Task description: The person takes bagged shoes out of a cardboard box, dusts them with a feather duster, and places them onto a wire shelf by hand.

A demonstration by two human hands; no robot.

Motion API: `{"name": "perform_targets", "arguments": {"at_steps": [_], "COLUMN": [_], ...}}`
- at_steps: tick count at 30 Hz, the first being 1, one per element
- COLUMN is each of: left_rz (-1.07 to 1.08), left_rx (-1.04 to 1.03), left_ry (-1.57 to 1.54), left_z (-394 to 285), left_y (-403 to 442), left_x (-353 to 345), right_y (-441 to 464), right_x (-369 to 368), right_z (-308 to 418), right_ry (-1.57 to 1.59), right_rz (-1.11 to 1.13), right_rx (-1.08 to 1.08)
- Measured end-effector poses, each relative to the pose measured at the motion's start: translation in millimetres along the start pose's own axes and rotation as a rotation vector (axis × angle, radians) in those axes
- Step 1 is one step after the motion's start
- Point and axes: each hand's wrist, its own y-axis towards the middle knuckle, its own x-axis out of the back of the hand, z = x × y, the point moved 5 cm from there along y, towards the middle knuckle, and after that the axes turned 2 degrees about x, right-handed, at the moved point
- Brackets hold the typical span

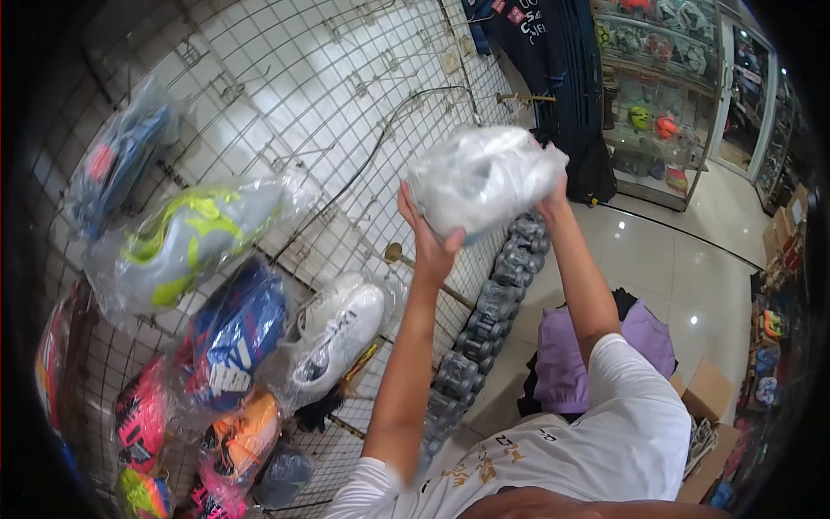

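A whitish bundle in clear plastic (484, 177) is held up in front of the wire grid, between both hands. Its contents are blurred by the wrapping, so I cannot make out what is inside. My left hand (430, 235) grips its lower left side, thumb on the near face. Around its right end my right hand (553, 192) is closed, partly hidden by the plastic. To the left on the grid hang shoes in clear bags: a grey and lime one (186, 246), a blue one (238, 324) and a white pair (341, 333).
A wire grid wall (346, 95) with hooks fills the left. Grey dumbbells (497, 303) line the floor along it. Purple cloth (566, 363) and an open cardboard box (709, 394) lie at right. Dark garments (553, 86) hang beside a glass cabinet (661, 95) at the back.
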Motion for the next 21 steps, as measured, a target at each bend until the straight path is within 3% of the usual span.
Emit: {"name": "perform_targets", "arguments": {"at_steps": [3,4,9,13,16,21], "left_rz": [-0.067,-0.08,-0.129,-0.095,-0.146,-0.175], "left_rx": [-0.07,-0.076,-0.125,-0.208,-0.263,-0.174], "left_ry": [0.179,0.166,0.181,0.258,0.219,0.059], "left_z": [37.6,44.1,75.8,102.8,116.6,126.3], "left_y": [65.0,84.1,154.5,177.6,187.0,197.4], "left_x": [-5.5,-9.2,-19.2,-18.3,-14.9,-8.4], "right_y": [82.9,100.9,196.5,226.0,254.0,282.7], "right_x": [11.3,11.9,32.4,25.9,25.8,19.1], "right_z": [-10.8,-15.2,-48.3,-53.6,-65.1,-71.0], "right_ry": [0.071,0.049,0.181,0.185,0.132,0.073], "right_rz": [-0.017,-0.14,-0.077,-0.124,0.002,-0.04], "right_rx": [-0.005,-0.009,-0.141,-0.146,-0.115,-0.08]}}
